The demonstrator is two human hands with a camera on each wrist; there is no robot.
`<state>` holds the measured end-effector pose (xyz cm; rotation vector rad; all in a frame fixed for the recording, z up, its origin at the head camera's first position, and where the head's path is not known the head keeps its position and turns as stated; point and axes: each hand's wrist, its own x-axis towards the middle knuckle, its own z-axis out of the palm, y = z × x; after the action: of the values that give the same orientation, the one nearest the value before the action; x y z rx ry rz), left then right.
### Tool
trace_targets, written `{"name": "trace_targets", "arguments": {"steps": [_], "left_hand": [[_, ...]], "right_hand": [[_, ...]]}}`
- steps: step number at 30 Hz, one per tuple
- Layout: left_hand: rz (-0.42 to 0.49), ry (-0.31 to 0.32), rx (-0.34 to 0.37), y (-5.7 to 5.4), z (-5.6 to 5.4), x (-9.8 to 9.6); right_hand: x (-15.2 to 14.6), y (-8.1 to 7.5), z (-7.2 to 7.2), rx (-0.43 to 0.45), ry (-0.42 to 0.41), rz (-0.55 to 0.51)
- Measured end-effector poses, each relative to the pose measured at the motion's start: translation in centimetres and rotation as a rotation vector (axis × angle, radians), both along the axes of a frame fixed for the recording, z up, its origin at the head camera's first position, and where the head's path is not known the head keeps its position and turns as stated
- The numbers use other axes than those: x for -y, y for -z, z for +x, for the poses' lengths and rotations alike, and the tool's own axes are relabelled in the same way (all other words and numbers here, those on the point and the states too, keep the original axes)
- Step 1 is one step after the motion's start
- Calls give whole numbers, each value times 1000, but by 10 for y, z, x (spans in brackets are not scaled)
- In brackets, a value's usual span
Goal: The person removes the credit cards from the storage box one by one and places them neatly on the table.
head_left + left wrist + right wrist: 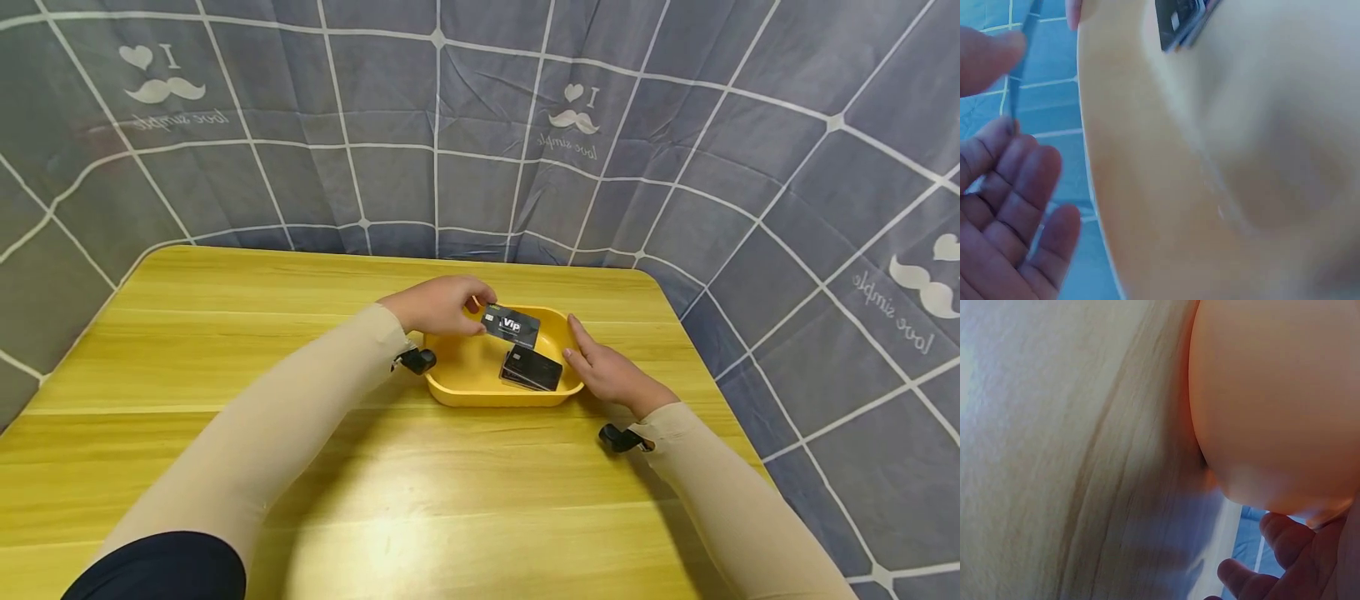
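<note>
My left hand [477,312] pinches a black card marked "VIP" [512,325] by its left edge and holds it just above a yellow tray [461,393]. Inside the tray lies a small stack of black cards [532,369]. My right hand [583,343] rests with straight fingers against the tray's right rim. In the left wrist view the tray's inside [1222,162] fills the frame, the black cards [1180,22] show at the top, and my fingers [1016,206] are at the left. The right wrist view shows the tray's outer wall [1272,394] with my fingertips [1285,540] below it.
The tray sits on a yellow wooden table [225,333] toward its far right part. A grey-blue checked cloth [450,125] hangs behind and around the table. The table's right edge [720,400] runs close beside my right hand.
</note>
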<state>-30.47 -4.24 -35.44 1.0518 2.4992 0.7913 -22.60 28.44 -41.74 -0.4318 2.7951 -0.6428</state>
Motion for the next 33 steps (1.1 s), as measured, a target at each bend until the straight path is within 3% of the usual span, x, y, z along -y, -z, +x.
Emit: {"name": "trace_targets", "arguments": {"steps": [6,18,33], "left_hand": [[7,-38,2,-5,1,25],[41,-134,-46,-1,2,83],[52,-285,-18,22,7,170]], "right_hand": [[1,1,-2,1,-7,-3],[1,3,-3,10,-17,-34],[-1,5,-4,13,1,-25]]}}
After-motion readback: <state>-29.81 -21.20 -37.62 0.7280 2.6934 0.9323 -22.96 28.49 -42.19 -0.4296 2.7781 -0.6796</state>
